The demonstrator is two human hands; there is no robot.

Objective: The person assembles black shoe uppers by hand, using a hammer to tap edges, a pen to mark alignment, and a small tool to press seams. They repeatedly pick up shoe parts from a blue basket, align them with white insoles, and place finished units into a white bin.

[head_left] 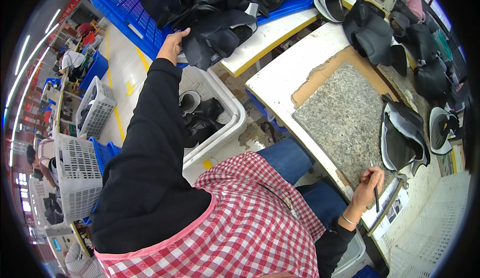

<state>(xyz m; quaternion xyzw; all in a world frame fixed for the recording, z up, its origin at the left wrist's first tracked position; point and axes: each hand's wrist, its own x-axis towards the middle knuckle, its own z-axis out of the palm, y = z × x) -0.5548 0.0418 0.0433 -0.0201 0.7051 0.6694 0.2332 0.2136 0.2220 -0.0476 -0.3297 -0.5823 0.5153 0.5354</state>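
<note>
My left hand [175, 44] reaches out to the far left, closed on the edge of a black shoe upper [207, 43]. That upper hangs over the near rim of a blue basket [117, 15], where more black uppers are heaped. Low at the right, my right hand [369, 185] has its fingers round a thin dark pen [376, 198]. It is over the near edge of a speckled stone slab [345, 118]. Just beyond these fingers lies a black upper with a pale grey lining [402, 135], its opening facing up.
Several black uppers [370, 30] line the bench's far right side. A white crate [232, 123] with uppers inside stands left of the bench. White baskets [82, 178] and people at work are farther left. A white mesh basket [430, 228] is at the lower right.
</note>
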